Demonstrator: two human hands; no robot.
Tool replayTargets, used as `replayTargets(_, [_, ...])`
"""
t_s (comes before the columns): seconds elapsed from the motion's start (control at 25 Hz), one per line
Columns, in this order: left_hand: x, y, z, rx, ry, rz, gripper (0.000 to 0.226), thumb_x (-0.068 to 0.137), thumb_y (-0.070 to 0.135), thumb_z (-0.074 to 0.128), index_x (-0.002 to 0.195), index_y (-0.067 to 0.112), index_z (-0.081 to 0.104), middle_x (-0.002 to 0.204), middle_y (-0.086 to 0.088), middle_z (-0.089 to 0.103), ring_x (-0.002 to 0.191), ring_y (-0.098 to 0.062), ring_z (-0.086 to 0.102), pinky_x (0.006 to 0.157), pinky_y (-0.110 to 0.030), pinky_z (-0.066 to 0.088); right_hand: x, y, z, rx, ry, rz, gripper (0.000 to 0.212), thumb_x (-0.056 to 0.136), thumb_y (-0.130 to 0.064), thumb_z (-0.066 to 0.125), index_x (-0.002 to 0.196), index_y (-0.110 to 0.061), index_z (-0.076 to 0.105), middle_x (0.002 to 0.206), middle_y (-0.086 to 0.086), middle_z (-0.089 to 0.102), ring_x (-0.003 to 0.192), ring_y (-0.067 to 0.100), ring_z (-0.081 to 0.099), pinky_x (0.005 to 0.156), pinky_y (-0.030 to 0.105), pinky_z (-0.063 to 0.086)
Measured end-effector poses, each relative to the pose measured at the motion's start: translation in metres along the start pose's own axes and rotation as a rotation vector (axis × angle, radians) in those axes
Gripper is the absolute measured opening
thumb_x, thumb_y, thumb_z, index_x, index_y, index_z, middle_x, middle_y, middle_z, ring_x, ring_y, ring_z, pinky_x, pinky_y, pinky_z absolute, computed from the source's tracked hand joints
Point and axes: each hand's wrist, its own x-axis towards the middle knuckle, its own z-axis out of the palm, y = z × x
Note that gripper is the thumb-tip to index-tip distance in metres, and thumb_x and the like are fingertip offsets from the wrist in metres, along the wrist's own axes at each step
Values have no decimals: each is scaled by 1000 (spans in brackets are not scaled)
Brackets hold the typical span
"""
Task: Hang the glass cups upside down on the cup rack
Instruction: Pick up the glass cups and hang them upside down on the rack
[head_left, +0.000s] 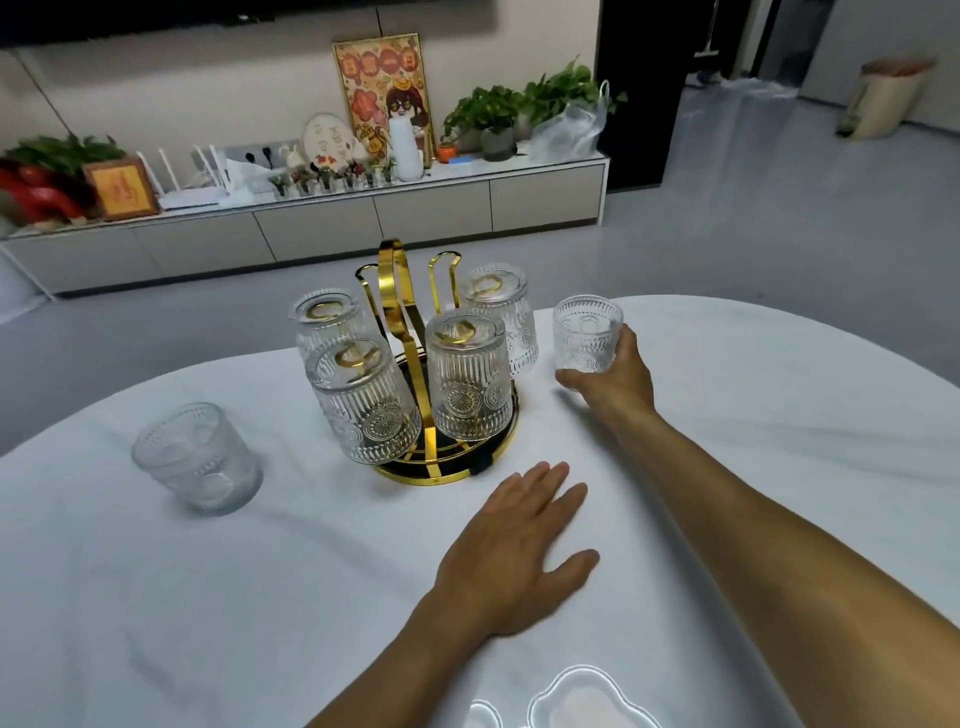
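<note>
- far left on the white tablecloth (156, 597): one loose glass cup (197, 460), upright, mouth up, well apart from the rack and from both hands.
- centre: gold cup rack (397, 291) on a round gold-rimmed base (447, 475), standing on the cloth.
- hung upside down on the rack's prongs: four glass cups, namely a rear-left cup (327, 322), a front-left cup (363, 402) tilted outward, a front-right cup (467, 376), and a rear-right cup (501, 317).
- still bare: two gold prongs at the back of the rack, one at the left (366, 273), one at the right (444, 262).
- just right of and nearer than the rack base: left hand (514, 551), palm down, fingers spread flat on the cloth, holding nothing, fingertips near the base but not touching it.
- right of the rack: right hand (613, 376), fingers wrapped round the lower part of a sixth glass cup (587, 332), thumb side under its base.
- that cup upright, mouth up, just beside the rear-right hung cup, not touching it; resting on the cloth or lifted off it, cannot tell.
- behind the table: a long low cabinet (311, 228) against the wall with potted plants (519, 104) and a framed picture (384, 98).
</note>
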Motion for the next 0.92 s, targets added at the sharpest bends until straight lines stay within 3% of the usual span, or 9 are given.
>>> replayTargets(0.12, [0,0,3,-39,-9,-35,66,92,59,37,150,29,30,163,8,16,149,-6,5,116,-20,-7,-9,1,-8,76,12,56,71,54,-31,87,113,-19,50,115,2,64,98,23,62,80,37,51])
replayTargets(0.24, [1,2,-8,-149,-45,-105,61,93,56,43,147,28,38,160,10,25,148,-4,12,116,-18,-2,-42,-9,-28,306,-76,73,68,50,-35,84,108,-18,53,109,0,68,88,15,65,68,30,47])
replayTargets(0.32, [-2,17,-28,-513,-11,-271,49,94,47,53,138,25,51,151,5,45,142,-9,32,118,-26,19,-72,-23,-45,448,-166,40,70,49,-35,83,111,-19,56,106,2,70,93,17,68,72,34,51])
replayTargets(0.4, [-9,38,-54,-1084,145,-489,42,91,42,59,127,22,60,132,-3,64,125,-17,57,106,-32,42,-103,-42,-59,533,-277,-50,75,48,-33,83,116,-18,56,106,5,71,95,20,68,76,38,52])
replayTargets(0.48, [-17,52,-79,-1498,317,-574,52,83,50,58,124,20,62,120,-10,71,110,-24,68,94,-38,52,-130,-63,-65,612,-382,-145,79,48,-28,85,120,-19,54,108,5,71,97,21,68,76,36,53])
replayTargets(0.56, [-32,58,-110,-1710,414,-559,57,80,50,61,125,16,62,119,-17,70,106,-29,69,91,-40,56,-154,-84,-64,680,-484,-197,83,49,-21,87,124,-22,52,111,7,72,99,22,69,75,29,55])
replayTargets(0.64, [-50,59,-144,-1797,465,-516,56,81,43,64,127,11,61,122,-21,68,109,-32,67,93,-40,55,-175,-107,-60,733,-550,-217,85,48,-16,88,124,-24,52,109,7,73,97,23,71,71,28,56])
replayTargets(0.76, [-66,53,-179,-1850,486,-477,50,81,34,67,123,7,65,120,-22,68,105,-30,69,88,-35,57,-191,-133,-48,717,-602,-239,85,51,-13,89,126,-25,50,110,9,73,102,29,69,79,38,57])
replayTargets(0.92, [-69,26,-213,-1810,647,-386,27,74,29,72,96,13,79,103,-12,76,94,-23,72,77,-30,59,-177,-164,-46,673,-798,-232,82,60,-21,85,133,-22,49,126,11,65,105,22,67,79,38,54])
